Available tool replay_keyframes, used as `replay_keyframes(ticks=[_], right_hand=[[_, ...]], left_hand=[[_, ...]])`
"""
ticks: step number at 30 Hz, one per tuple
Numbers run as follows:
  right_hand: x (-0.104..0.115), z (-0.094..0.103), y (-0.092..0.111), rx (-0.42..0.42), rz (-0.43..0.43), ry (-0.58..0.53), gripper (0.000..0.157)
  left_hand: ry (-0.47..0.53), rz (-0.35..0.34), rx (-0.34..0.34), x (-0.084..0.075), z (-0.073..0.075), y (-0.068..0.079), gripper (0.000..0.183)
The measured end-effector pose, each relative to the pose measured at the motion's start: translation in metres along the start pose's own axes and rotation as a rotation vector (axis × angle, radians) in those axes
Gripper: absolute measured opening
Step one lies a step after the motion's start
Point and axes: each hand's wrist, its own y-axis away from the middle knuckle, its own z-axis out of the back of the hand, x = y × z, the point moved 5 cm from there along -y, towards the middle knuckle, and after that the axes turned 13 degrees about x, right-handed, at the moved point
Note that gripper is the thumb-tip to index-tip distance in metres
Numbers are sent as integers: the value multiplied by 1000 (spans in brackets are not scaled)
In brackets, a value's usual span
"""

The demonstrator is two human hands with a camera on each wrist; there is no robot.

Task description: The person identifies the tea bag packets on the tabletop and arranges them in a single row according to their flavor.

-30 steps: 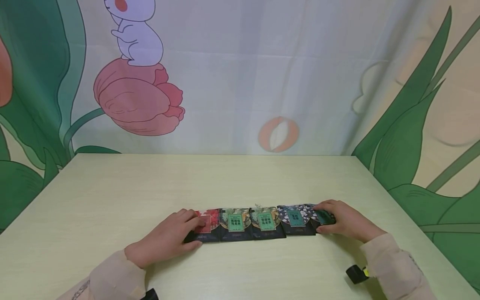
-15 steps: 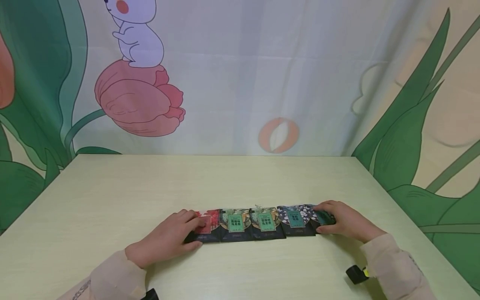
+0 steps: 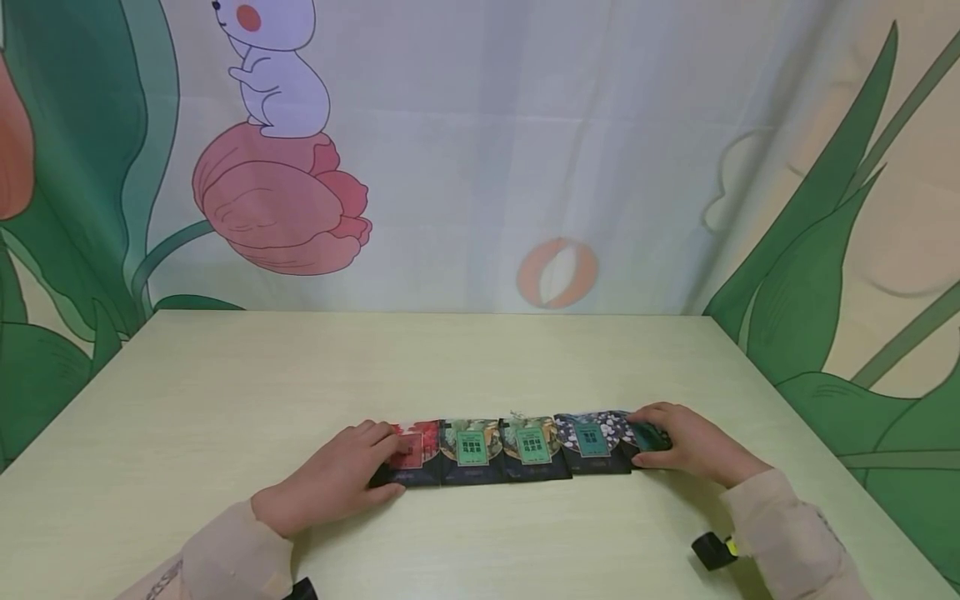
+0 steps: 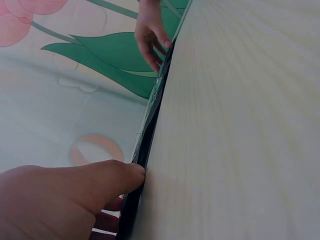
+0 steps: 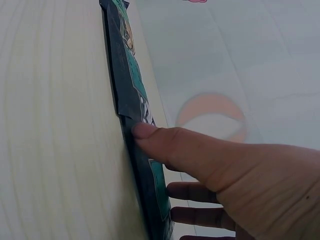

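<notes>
Several flat tea sachets lie in a side-by-side row on the table. At the left end, my left hand (image 3: 333, 475) holds a red sachet (image 3: 420, 462), fingers over its face and thumb at its near edge. Two green-labelled sachets (image 3: 471, 450) come in the middle, followed by a dark blue sachet with white flowers (image 3: 592, 442). My right hand (image 3: 693, 442) grips the teal-labelled sachet (image 3: 651, 435) at the right end. In the right wrist view, its thumb (image 5: 155, 134) presses the near edge, with the other fingers along the far side. Both end sachets are partly covered.
The pale wooden table (image 3: 480, 358) runs back to a printed cloth (image 3: 450, 167) with a rabbit, flowers and leaves. A small black device (image 3: 712, 550) sits at the right sleeve, and part of another (image 3: 302, 589) shows by the left sleeve.
The head view has tilted up very slightly, so the scene sits a few pixels lower. Both hands and the row of sachets keep their places.
</notes>
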Motion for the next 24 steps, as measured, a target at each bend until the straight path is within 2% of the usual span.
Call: replay_keyframes(ticks=[7, 13, 24], right_hand=[[-1, 0, 0, -11, 12, 6, 61], [-1, 0, 0, -20, 20, 12, 60], [-2, 1, 0, -5, -26, 2, 61]], left_hand=[[-17, -15, -13, 0, 0, 0, 42], [-17, -3, 12, 1, -1, -1, 45], [-9, 12, 31, 0, 0, -1, 47]])
